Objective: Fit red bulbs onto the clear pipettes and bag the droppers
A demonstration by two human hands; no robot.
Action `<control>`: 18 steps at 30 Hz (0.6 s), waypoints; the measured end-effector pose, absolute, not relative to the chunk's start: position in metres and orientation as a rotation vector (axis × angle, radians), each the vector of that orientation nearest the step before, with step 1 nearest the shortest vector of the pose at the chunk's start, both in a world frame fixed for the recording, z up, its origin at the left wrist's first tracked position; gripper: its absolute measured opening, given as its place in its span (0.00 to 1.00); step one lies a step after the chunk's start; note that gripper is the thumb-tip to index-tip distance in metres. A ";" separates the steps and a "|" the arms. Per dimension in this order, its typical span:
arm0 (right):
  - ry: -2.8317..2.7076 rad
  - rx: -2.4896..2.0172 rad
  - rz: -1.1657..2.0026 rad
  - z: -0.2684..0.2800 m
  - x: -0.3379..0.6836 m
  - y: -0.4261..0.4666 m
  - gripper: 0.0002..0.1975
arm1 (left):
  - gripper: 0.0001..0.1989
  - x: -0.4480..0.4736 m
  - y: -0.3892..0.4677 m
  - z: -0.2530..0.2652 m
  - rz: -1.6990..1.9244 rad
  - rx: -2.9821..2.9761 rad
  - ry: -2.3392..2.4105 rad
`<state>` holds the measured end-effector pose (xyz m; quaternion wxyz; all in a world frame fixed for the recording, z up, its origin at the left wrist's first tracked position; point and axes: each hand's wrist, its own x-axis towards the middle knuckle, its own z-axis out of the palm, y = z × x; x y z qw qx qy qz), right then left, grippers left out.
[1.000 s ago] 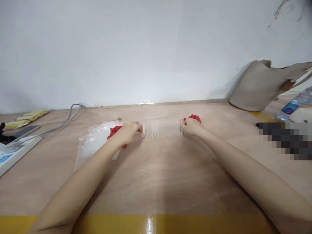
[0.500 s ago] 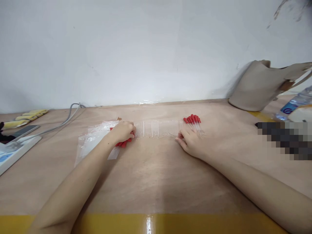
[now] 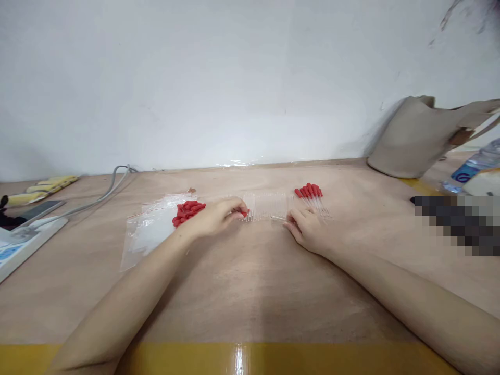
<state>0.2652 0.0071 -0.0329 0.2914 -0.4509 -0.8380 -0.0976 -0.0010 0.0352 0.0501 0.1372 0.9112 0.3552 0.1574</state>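
Observation:
My left hand [image 3: 224,213] pinches a red rubber dropper bulb [image 3: 245,213] over a row of clear dropper tubes [image 3: 269,205] lying side by side. At the row's right end, my right hand [image 3: 307,226] is closed on a thin clear dropper tube [image 3: 278,218] that points left toward the bulb, with a gap between them. Behind my left wrist lies a pile of loose red bulbs [image 3: 187,212]. Several droppers with red bulbs fitted [image 3: 310,194] lie fanned out just beyond my right hand.
Clear plastic bags [image 3: 140,234] lie flat beside the loose bulbs. At the left are a white power strip [image 3: 35,242], a grey cable [image 3: 96,202], a phone [image 3: 37,211] and yellow gloves [image 3: 47,187]. A beige bag [image 3: 410,138] and a plastic bottle [image 3: 471,166] stand at the right.
My left hand has moved right from the bulb pile to the tubes, carrying a red bulb. The pile is now uncovered. My right hand has barely moved and still holds the tube.

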 end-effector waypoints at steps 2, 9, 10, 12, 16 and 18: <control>-2.226 -1.186 -0.247 -0.033 0.266 0.007 0.06 | 0.09 0.011 0.030 0.039 0.449 2.644 0.864; -2.218 -1.143 -0.277 -0.036 0.266 0.008 0.07 | 0.08 0.024 0.017 0.007 0.450 2.711 0.756; -2.233 -1.143 -0.288 -0.037 0.266 0.008 0.08 | 0.09 0.025 0.015 0.002 0.511 2.703 0.840; -2.255 -1.150 -0.307 -0.037 0.265 0.008 0.10 | 0.13 0.031 0.013 -0.006 0.701 2.667 1.032; -2.256 -1.142 -0.318 -0.037 0.265 0.008 0.10 | 0.11 0.042 0.013 -0.019 0.941 2.675 1.142; -2.262 -1.128 -0.303 -0.036 0.266 0.007 0.11 | 0.09 0.043 0.015 -0.021 0.974 2.665 1.115</control>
